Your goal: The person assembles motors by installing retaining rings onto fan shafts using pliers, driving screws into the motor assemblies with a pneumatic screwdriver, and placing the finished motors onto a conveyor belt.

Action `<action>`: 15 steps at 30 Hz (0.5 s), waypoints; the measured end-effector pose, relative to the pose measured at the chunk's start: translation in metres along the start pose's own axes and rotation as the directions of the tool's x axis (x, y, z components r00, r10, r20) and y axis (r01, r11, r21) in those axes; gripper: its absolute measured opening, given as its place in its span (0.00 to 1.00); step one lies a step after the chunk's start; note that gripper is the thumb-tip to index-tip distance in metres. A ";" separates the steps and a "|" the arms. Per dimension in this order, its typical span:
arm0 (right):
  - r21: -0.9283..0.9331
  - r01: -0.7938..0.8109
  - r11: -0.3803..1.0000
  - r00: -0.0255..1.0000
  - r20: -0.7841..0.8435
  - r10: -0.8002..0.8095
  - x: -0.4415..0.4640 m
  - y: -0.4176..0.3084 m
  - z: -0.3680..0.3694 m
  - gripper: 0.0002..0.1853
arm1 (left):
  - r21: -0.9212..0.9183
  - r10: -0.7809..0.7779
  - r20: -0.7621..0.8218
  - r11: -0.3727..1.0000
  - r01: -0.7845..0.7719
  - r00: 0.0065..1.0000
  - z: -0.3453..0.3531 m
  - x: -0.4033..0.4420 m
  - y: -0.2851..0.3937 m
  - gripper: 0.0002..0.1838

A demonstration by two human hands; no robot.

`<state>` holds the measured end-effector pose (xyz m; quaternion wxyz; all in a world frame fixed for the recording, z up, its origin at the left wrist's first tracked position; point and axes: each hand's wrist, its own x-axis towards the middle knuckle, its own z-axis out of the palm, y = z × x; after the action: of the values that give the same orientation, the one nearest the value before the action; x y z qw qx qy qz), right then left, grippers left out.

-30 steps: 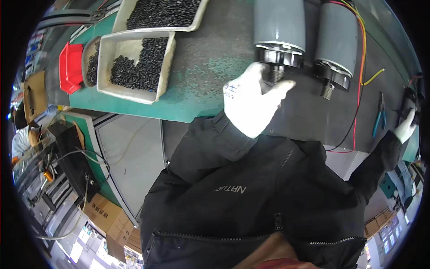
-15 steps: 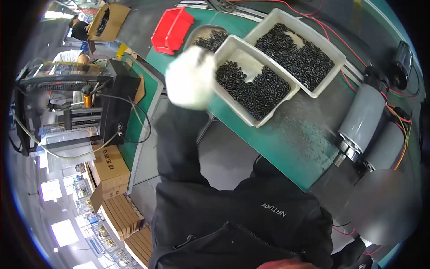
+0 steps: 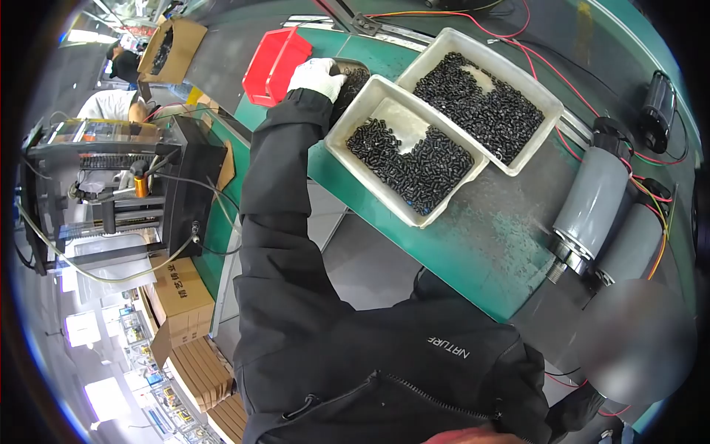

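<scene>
My left hand (image 3: 316,80), in a white glove, reaches into a small metal tray (image 3: 342,62) at the far edge of the green table. Its fingers are bent down among the small dark ring-like parts (image 3: 355,79); what they pinch is hidden. Just left of the hand stands a red plastic bin (image 3: 275,65). To its right, a pale tub (image 3: 403,133) holds many short black cylindrical pieces (image 3: 433,174). A second pale tub (image 3: 543,137) behind it holds similar black pieces (image 3: 473,103). My right hand does not show; only a dark sleeve (image 3: 575,411) appears at the lower right.
Grey cylindrical motors (image 3: 592,203) with red and yellow wires lie on the right. A black-framed machine (image 3: 188,177) stands left, near cardboard boxes (image 3: 181,296). Other people (image 3: 115,103) are at the upper left. A blurred patch covers the lower right.
My left hand has moved up and away from above the near tub's corner, down into the small metal tray. My view has shifted slightly; the tubs stay in place.
</scene>
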<state>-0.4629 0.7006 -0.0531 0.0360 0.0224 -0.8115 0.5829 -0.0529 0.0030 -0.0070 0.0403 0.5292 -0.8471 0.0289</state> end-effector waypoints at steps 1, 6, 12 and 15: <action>0.011 -0.010 1.000 1.000 -0.020 0.010 -0.002 -0.004 0.006 0.26 | 0.018 0.001 0.002 1.000 -0.001 1.000 0.002 0.002 -0.001 0.16; 0.063 -0.052 0.997 0.998 0.031 0.050 0.003 -0.003 0.003 0.26 | 0.022 0.085 -0.122 0.996 -0.083 0.989 0.011 0.002 -0.015 0.16; 0.109 -0.060 0.992 0.998 0.036 0.056 0.006 0.001 0.000 0.26 | -0.219 0.078 -0.224 0.967 -0.129 0.971 0.011 -0.001 -0.030 0.11; 0.124 -0.078 0.989 0.997 -0.010 0.080 0.005 0.002 0.001 0.27 | -0.337 -0.016 -0.136 0.941 -0.031 0.991 0.004 -0.003 -0.025 0.07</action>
<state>-0.4685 0.7002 -0.0548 0.0178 -0.0119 -0.7738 0.6331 -0.0289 -0.0056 -0.0112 0.1884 0.5080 -0.8366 -0.0805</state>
